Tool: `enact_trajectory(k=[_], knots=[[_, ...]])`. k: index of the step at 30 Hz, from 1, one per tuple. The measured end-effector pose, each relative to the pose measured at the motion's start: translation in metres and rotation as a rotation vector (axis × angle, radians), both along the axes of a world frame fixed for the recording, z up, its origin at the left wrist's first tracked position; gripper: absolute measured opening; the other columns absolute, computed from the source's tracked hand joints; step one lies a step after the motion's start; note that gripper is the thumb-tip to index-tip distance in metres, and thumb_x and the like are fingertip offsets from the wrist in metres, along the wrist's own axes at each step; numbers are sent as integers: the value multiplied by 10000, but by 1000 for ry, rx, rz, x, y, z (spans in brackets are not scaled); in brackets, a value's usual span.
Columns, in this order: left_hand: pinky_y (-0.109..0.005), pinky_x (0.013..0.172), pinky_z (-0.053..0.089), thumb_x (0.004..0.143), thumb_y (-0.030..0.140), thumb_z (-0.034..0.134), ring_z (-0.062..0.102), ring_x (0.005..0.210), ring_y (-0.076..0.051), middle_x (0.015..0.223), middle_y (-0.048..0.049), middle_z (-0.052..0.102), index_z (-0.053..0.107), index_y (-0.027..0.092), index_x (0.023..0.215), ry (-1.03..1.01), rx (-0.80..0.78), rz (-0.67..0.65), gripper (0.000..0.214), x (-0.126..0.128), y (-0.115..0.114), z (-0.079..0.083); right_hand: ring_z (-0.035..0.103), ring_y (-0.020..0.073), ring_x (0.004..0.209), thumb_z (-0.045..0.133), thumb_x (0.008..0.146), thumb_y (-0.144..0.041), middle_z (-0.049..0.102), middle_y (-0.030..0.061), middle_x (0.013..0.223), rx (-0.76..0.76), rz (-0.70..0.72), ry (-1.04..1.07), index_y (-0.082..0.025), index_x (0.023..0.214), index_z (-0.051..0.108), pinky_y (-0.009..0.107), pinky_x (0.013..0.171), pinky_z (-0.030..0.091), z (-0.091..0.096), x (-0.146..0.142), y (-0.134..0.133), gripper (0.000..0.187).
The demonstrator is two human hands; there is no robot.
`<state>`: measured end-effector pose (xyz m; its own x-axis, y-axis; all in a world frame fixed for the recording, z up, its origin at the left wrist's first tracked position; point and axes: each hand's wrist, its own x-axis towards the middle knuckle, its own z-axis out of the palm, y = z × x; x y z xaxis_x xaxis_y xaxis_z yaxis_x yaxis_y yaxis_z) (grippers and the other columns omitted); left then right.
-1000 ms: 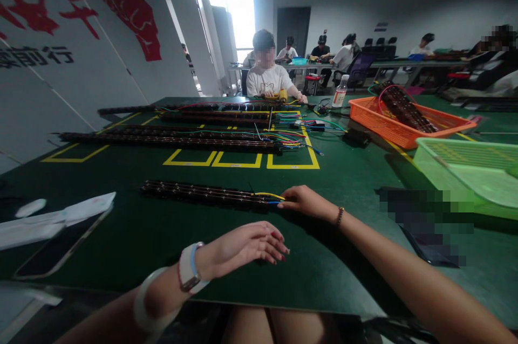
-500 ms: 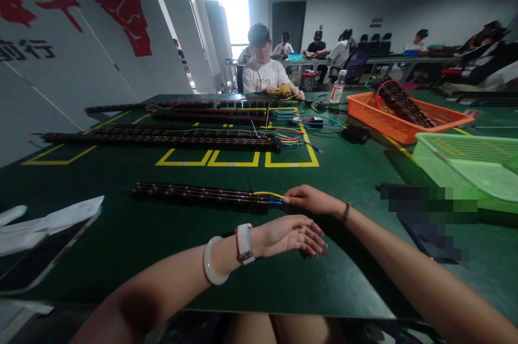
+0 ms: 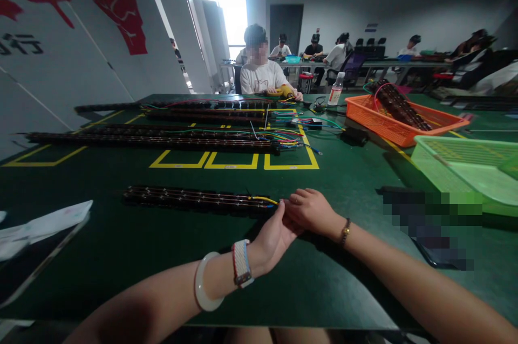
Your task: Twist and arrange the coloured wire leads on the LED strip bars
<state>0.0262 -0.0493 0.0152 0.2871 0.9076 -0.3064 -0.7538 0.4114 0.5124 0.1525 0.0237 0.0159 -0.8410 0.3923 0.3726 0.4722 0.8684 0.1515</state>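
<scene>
A short dark strip [image 3: 194,198] with small studs lies across the green table [image 3: 121,247] in front of me. Thin yellow and blue wires [image 3: 265,200] come out of its right end. My right hand [image 3: 311,210], with a bead bracelet on the wrist, rests at that end with its fingers curled over the wire tips. My left hand [image 3: 272,236], with a watch and a white bangle on the wrist, reaches in beside it. Its thumb touches the wires, and its fingers are hidden against my right hand.
Longer dark strips [image 3: 162,142] with coloured wires lie on yellow-taped boxes [image 3: 230,163] farther back. An orange basket [image 3: 384,128] holds more strips, and a green basket [image 3: 465,171] stands at the right. Papers [image 3: 44,222] lie at the left. A person [image 3: 261,71] sits opposite, beside a bottle [image 3: 335,93].
My left hand has moved forward and right from the table's near edge up to the wire end, where it now meets my right hand. My right hand has curled its fingers.
</scene>
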Motion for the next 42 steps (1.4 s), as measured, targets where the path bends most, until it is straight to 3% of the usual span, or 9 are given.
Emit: enact_trajectory(k=[5, 10, 16, 21, 24, 29, 35, 38, 42], knots=[[-293, 916, 448, 912, 268, 450, 595, 938, -132, 932, -44, 647, 579, 165, 871, 58, -42, 143, 170, 2, 3, -2, 464, 163, 672, 469, 885, -117, 575, 66, 751, 180, 4, -136, -122, 875, 630, 306, 555, 302, 3, -5, -13, 162], [-264, 860, 469, 910, 244, 450, 580, 872, -115, 884, -21, 625, 569, 171, 845, 58, -98, 184, 155, 1, 7, -3, 496, 190, 755, 472, 873, -125, 593, 103, 850, 82, 25, -233, -120, 920, 640, 328, 674, 393, 11, -13, -18, 174], [-294, 876, 453, 918, 256, 426, 568, 757, -105, 829, -24, 614, 581, 169, 868, 55, -59, 141, 185, -3, 7, -5, 513, 186, 840, 423, 923, -282, 600, 108, 1057, -51, 161, -23, -164, 1018, 639, 362, 813, 394, 21, 6, -1, 264], [-344, 954, 417, 919, 265, 421, 596, 923, -159, 929, -80, 649, 591, 139, 877, 12, 16, 106, 216, -4, 7, -4, 523, 165, 797, 460, 914, -378, 602, 67, 868, -294, 169, 279, -184, 876, 645, 312, 754, 388, 31, 28, 16, 271], [-351, 981, 398, 925, 308, 407, 589, 973, -167, 969, -90, 650, 593, 136, 896, 34, 22, 101, 255, -5, 6, -2, 529, 153, 776, 486, 895, -432, 580, 49, 796, -464, 183, 290, -178, 800, 641, 279, 717, 386, 33, 30, 20, 312], [-379, 1002, 372, 929, 363, 379, 567, 1046, -194, 1041, -113, 641, 584, 138, 967, 110, 15, 29, 306, -7, 6, 1, 511, 141, 741, 551, 849, -461, 587, 42, 816, -391, 214, -23, -188, 827, 653, 269, 686, 355, 34, 25, 18, 293], [-362, 1037, 351, 917, 380, 409, 533, 1122, -194, 1128, -114, 614, 586, 150, 987, 56, 66, 35, 299, -8, 9, -5, 495, 145, 696, 487, 905, -312, 591, 56, 821, -217, 159, -118, -168, 986, 621, 280, 652, 348, 31, 22, 17, 212], [-364, 1053, 343, 910, 387, 421, 529, 1132, -192, 1155, -119, 600, 577, 156, 1001, 82, 31, 35, 293, -8, 9, -5, 501, 137, 671, 501, 897, -290, 588, 48, 781, -296, 104, -98, -160, 912, 625, 264, 620, 353, 28, 22, 17, 180], [-371, 1081, 307, 902, 409, 427, 504, 1175, -193, 1209, -134, 567, 532, 155, 1081, 128, 4, 7, 328, -9, 9, -4, 522, 123, 654, 565, 855, -309, 599, 33, 771, -554, 53, -31, -163, 817, 615, 233, 582, 370, 28, 23, 20, 159]])
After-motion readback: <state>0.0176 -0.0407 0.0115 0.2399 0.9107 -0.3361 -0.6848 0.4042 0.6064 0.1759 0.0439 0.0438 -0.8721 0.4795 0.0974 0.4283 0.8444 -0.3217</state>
